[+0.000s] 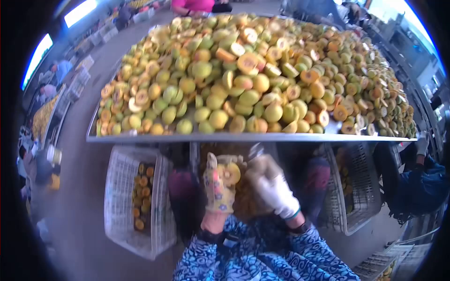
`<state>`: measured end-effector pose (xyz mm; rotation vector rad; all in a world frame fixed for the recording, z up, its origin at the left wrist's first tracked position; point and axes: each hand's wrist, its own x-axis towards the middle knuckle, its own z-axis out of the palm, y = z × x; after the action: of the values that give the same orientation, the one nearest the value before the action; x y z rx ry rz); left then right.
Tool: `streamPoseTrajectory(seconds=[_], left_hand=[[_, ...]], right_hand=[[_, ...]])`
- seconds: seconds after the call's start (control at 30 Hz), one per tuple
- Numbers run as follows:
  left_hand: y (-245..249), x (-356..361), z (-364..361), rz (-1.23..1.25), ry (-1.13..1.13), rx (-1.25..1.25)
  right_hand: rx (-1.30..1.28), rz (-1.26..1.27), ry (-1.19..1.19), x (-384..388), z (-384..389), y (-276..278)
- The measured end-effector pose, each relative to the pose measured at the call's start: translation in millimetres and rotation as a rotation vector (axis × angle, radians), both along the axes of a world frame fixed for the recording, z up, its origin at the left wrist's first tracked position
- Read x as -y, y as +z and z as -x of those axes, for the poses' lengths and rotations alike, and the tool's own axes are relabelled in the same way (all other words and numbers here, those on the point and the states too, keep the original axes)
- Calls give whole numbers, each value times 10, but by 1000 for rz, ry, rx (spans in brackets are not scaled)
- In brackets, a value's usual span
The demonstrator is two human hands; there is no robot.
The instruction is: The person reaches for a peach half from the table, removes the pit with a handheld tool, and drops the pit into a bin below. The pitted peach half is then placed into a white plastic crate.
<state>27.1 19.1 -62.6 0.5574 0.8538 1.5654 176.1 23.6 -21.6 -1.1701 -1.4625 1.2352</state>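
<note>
My left hand point(219, 187), in a pale flower-patterned glove, is closed around a halved apricot point(231, 174), its orange cut face showing. Close beside it on the right is my right hand point(272, 185), in a white glove and smeared by motion. Its fingers are wrapped round a small shiny metal tool point(256, 150), too blurred for its kind to be made out. Both hands are below the front edge of a metal table point(253, 137) heaped with whole and halved apricots point(201, 70).
On the left of my legs stands a white plastic crate point(161, 201) with halved fruit inside. Another crate point(361, 201) is on the right, partly in shadow. A person in pink point(192, 5) is across the table; a person in dark clothing point(417, 182) is at the right.
</note>
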Motion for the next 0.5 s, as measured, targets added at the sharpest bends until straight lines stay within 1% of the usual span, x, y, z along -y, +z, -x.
streamPoseTrajectory(seconds=[0.03,0.07,0.1,0.17,0.2,0.3,0.33,0.37,0.4,0.47,0.5], left_hand=[[115,-14,-5,90,100,178],[159,1,21,44,116,148],[194,24,37,65,128,141],[249,67,34,-31,128,-45],[257,84,17,-19,147,-119],[287,125,-2,2,141,-176],[316,138,-25,-29,174,-243],[344,163,-34,-23,173,-250],[368,186,-51,4,187,-312],[396,199,-96,21,226,-423],[378,203,-109,23,226,-428]], right_hand=[[33,-104,-24,-50,-77,-26],[-18,119,0,-31,-134,105],[37,76,41,-9,-174,73],[207,2,207,115,-159,268],[286,7,284,177,-140,244],[268,28,342,264,-57,175],[264,34,339,259,-22,171],[262,-2,351,238,25,180],[263,-40,361,223,45,182],[238,-30,368,206,45,129],[214,-21,374,203,51,107]])
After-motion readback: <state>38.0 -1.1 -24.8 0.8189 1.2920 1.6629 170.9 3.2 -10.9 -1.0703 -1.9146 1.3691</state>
